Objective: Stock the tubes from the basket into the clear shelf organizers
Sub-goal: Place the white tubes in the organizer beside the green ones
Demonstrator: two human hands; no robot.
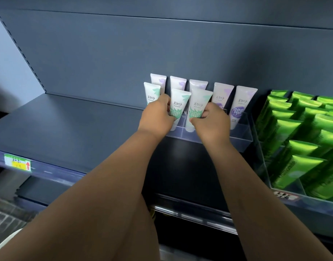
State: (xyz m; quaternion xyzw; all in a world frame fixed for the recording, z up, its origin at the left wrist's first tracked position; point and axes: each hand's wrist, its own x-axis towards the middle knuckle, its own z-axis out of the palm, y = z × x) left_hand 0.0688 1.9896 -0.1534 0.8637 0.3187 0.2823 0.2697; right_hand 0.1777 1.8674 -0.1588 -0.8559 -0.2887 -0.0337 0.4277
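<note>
- The dark blue-grey sheet-metal shelf (67, 125) is showing a smooth, matt painted finish.
- The clear rigid-plastic shelf organizer (237, 137) is looking smooth and glossy.
- The white soft-plastic tubes with green leaf print (179, 108) are showing a satin sheen.
- The bright green plastic tubes (286, 132) are gleaming with a metallic gloss.
- The yellow-and-green paper price label (17, 164) is looking matt.

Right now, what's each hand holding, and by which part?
Left hand grips a white plastic tube with green leaf print around its lower body; right hand grips a matching tube the same way.
</note>
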